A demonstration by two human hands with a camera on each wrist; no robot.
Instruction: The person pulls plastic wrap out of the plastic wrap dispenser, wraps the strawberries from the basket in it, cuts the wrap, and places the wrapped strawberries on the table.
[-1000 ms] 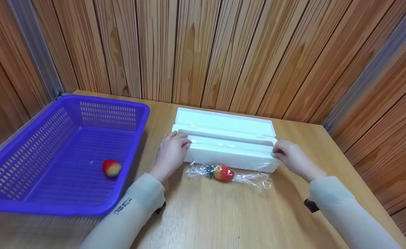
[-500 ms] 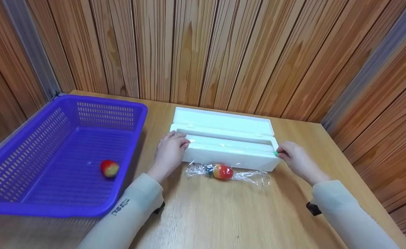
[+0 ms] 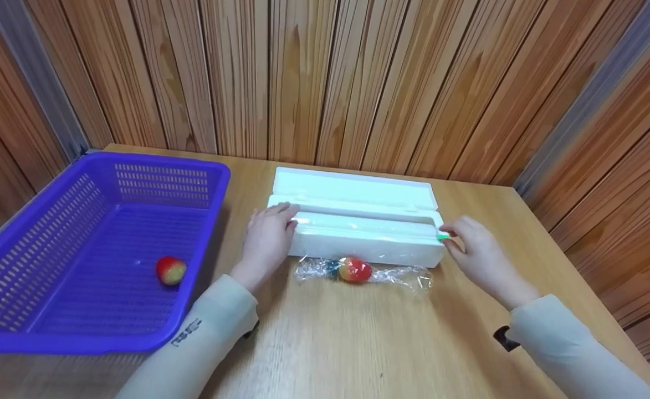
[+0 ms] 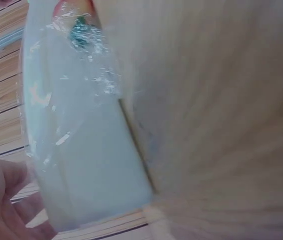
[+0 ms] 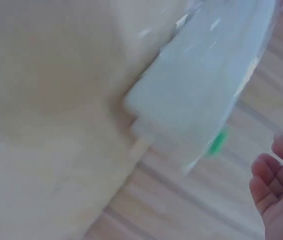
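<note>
A white cling film dispenser (image 3: 366,250) stands on the table with its lid (image 3: 352,187) tipped back. Clear film hangs over its front. My left hand (image 3: 266,238) grips the dispenser's left end; in the left wrist view its fingers bend around that end. At the other end, my right hand (image 3: 477,249) is beside a small green slider (image 3: 442,236). The right wrist view shows this hand's loosely bent fingers apart from the slider (image 5: 217,143), holding nothing. In front of the dispenser lies a red-and-yellow fruit (image 3: 355,270) with a green top, wrapped in film twisted out at both sides.
A purple basket (image 3: 219,188) takes up the left side of the table, with one red-and-yellow fruit (image 3: 170,271) inside. Wood-patterned walls (image 3: 352,83) enclose the table (image 3: 325,343) at the back and sides.
The right hand has let go of the green slider and opened slightly to the right of it. The left hand stays on the dispenser's left end. The head view has shifted slightly.
</note>
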